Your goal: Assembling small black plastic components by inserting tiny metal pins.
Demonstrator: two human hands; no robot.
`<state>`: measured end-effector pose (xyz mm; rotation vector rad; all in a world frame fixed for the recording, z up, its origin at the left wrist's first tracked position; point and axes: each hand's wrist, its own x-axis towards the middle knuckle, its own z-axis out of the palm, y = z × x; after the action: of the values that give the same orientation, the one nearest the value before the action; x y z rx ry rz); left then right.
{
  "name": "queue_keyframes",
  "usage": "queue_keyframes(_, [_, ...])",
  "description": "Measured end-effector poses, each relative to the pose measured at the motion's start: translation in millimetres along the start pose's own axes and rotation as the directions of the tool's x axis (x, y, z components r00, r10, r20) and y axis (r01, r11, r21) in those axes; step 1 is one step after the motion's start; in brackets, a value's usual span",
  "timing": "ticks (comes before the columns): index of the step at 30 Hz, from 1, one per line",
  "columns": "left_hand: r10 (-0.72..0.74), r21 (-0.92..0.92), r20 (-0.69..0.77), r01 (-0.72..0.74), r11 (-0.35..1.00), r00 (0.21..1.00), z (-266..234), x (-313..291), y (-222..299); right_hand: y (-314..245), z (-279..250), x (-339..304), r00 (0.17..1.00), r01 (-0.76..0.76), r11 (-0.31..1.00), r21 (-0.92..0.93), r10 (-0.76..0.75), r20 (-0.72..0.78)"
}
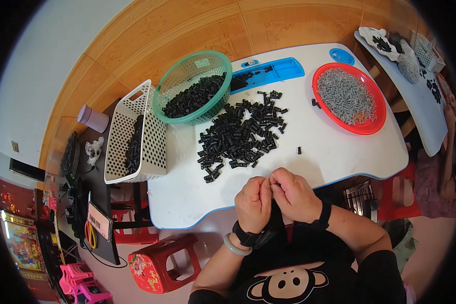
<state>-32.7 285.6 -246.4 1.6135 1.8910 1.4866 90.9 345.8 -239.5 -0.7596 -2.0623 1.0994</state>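
My left hand (254, 203) and my right hand (296, 195) meet at the near edge of the white table (182, 200). Both are closed, thumbs and fingers pinched together; whatever lies between them is hidden by the fingers. Just beyond them spreads a loose pile of small black plastic cylindrical parts (240, 133). One single black part (299, 150) lies apart, to the right of the pile. A red round tray (379, 124) at the right holds a heap of small silvery screw-like pieces (347, 95).
A green mesh basket (187, 119) and a white perforated basket (154, 167), both with black parts, stand at the left. A blue tray (283, 71) is set into the table's back. A red stool (159, 268) stands below left. Another person (435, 167) sits at a second table (415, 91).
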Motion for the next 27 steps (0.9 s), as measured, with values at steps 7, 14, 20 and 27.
queue_keyframes(7, [-0.145,-0.134,-0.062,0.135,0.982,0.988,1.9,5.6,-2.6,-2.0,3.4,-2.0,0.998,0.014,0.999,-0.029,-0.015,-0.058])
queue_keyframes(14, [-0.201,-0.055,-0.07,0.197,0.979,0.977,3.5,22.6,2.6,-1.7,-0.2,-0.9,0.998,-0.025,0.998,0.061,0.029,-0.058])
queue_keyframes(20, [-0.246,-0.123,-0.055,0.238,0.963,0.968,2.0,16.5,-3.1,-0.6,-1.6,-0.5,0.997,-0.052,0.991,0.12,0.059,-0.054])
queue_keyframes(27, [-0.216,-0.223,0.068,0.226,0.948,0.974,-4.0,6.6,-12.1,-1.5,-3.9,0.5,0.996,-0.056,0.984,0.167,0.067,-0.057])
